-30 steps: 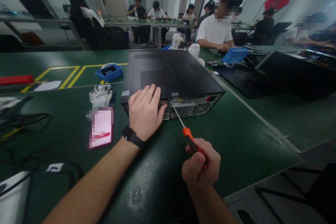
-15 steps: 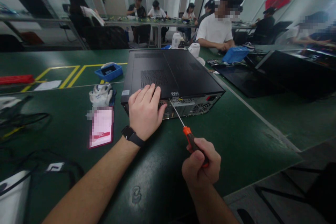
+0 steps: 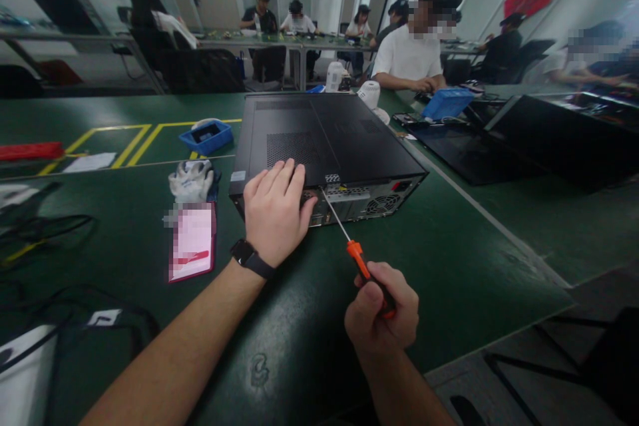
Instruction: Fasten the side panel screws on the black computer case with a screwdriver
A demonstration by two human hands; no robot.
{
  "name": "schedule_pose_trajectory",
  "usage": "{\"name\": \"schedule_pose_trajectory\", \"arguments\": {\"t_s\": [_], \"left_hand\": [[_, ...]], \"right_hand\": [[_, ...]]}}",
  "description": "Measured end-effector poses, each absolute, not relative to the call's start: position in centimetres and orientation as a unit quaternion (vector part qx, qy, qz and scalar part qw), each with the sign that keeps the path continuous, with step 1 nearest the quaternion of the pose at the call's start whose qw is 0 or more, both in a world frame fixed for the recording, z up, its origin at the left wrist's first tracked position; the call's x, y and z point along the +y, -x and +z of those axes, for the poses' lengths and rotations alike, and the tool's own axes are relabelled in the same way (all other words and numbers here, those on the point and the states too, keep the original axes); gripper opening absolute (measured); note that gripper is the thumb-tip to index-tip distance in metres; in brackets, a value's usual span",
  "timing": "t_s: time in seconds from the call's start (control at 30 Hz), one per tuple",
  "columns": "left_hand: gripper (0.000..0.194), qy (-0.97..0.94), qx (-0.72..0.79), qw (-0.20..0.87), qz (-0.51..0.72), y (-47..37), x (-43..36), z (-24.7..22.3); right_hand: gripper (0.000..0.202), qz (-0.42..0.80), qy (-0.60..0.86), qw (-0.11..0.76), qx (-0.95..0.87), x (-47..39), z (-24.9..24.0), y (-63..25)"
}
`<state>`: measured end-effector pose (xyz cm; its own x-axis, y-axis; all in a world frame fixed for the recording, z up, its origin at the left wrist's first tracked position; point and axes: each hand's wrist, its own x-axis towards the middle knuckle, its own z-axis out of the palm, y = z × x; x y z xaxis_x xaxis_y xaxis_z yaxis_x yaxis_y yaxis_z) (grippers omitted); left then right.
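Observation:
A black desktop computer case (image 3: 299, 123) lies on its side on the green table, its rear panel with a fan grille facing me. My left hand (image 3: 277, 206) lies over the case's near top edge, fingers stretched on the cover and thumb down along the rear panel. In my right hand (image 3: 384, 309) is a screwdriver (image 3: 355, 253) with an orange and black handle, the fingers wrapped round it. Its thin shaft slants up to the upper rim of the rear panel, right of my left thumb. The screw, if any, at the tip is too small to see.
Left of the case are a blue tray (image 3: 207, 138), a pair of work gloves (image 3: 192, 180) and a pink-edged pad (image 3: 192, 243). Black cables (image 3: 44, 219) lie at far left. Dark panels (image 3: 464, 153) and another blue tray (image 3: 446, 104) are at right. A co-worker (image 3: 412, 53) sits opposite.
The screwdriver's handle has turned slightly in my right hand, showing more orange. My left hand and the case stay in place.

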<state>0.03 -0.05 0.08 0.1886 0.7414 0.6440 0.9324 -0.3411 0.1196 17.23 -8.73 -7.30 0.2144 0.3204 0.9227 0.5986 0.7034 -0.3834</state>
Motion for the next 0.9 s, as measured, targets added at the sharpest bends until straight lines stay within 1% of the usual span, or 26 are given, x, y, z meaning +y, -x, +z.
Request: {"name": "schedule_pose_trajectory", "arguments": {"t_s": [0.1, 0.3, 0.6, 0.73, 0.9], "left_hand": [[0.052, 0.757, -0.552, 0.15, -0.316, 0.0, 0.0, 0.1], [0.052, 0.757, -0.55, 0.15, -0.319, 0.0, 0.0, 0.0], [0.052, 0.755, -0.552, 0.158, -0.317, 0.0, 0.1, 0.0], [0.052, 0.756, -0.551, 0.154, -0.32, 0.0, 0.0, 0.0], [0.052, 0.755, -0.551, 0.156, -0.318, 0.0, 0.1, 0.0]], "right_hand": [[0.031, -0.09, 0.373, 0.689, -0.615, -8.6, -7.5, -17.1], [0.032, -0.061, 0.338, 0.713, -0.611, -8.5, -7.0, -16.8], [0.031, -0.088, 0.377, 0.701, -0.599, -8.6, -7.9, -17.1], [0.032, -0.068, 0.351, 0.708, -0.609, -8.5, -7.4, -16.9], [0.031, -0.071, 0.376, 0.69, -0.615, -8.7, -6.7, -17.1]]}}
